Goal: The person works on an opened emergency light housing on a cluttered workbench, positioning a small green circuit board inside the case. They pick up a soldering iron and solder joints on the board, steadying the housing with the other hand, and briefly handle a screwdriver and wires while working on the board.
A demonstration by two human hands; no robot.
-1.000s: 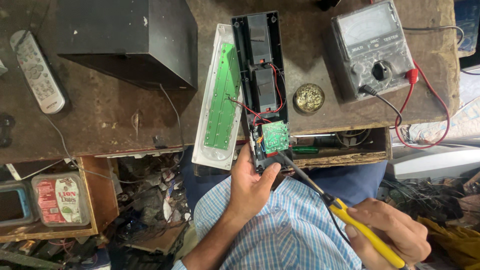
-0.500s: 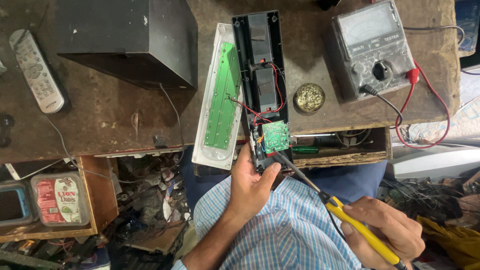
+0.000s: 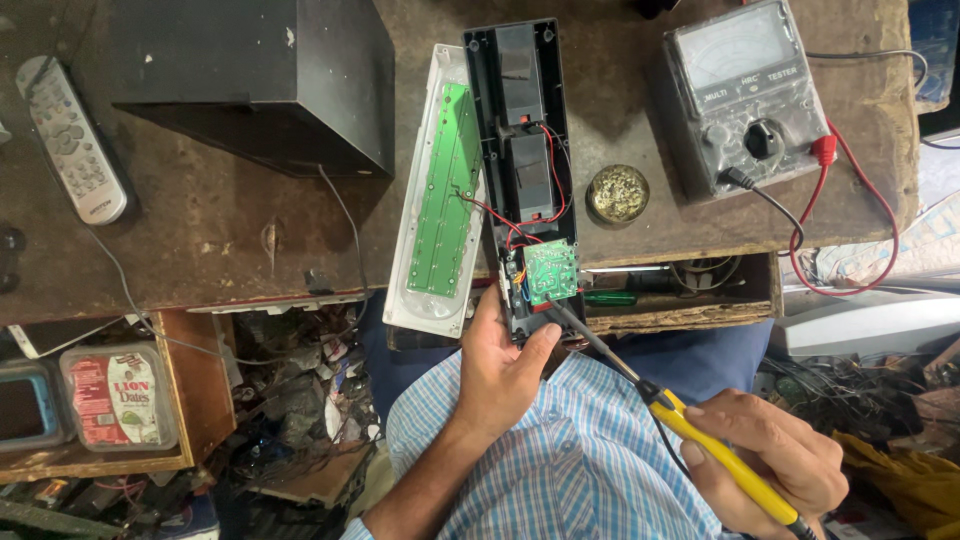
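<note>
Head view, looking straight down on a worn brown wooden workbench (image 3: 230, 240).

Left hand (image 3: 505, 375): fingers closed around the near end of a long black plastic housing (image 3: 520, 120), thumb up along its right side. The housing lies open, its near end overhanging the bench's front edge. Inside it sit two dark rectangular battery blocks, red and black wires, and a small square green circuit board (image 3: 551, 272) at the near end, just above the thumb.

Right hand (image 3: 770, 455): wrapped firmly around the yellow handle of a soldering iron (image 3: 700, 430), below the bench's front edge, over the lap. The iron's dark shaft slants up-left; its tip touches the lower edge of the small green board, or sits just at it — contact too fine to tell.

Touching the housing's left side: a long white plastic cover (image 3: 428, 300) carrying a narrow green strip board (image 3: 445, 200), also hanging over the front edge.

Just right of the housing: a small round brass-coloured tin (image 3: 617, 193). Toward the bench's far right corner: a grey analogue multimeter (image 3: 745, 95) with red and black leads trailing over the right edge.

Far left-centre: a large black box (image 3: 250, 80). Near the left edge: a grey remote control (image 3: 72, 140).

Person wears a blue-and-white checked shirt (image 3: 560, 470).
</note>
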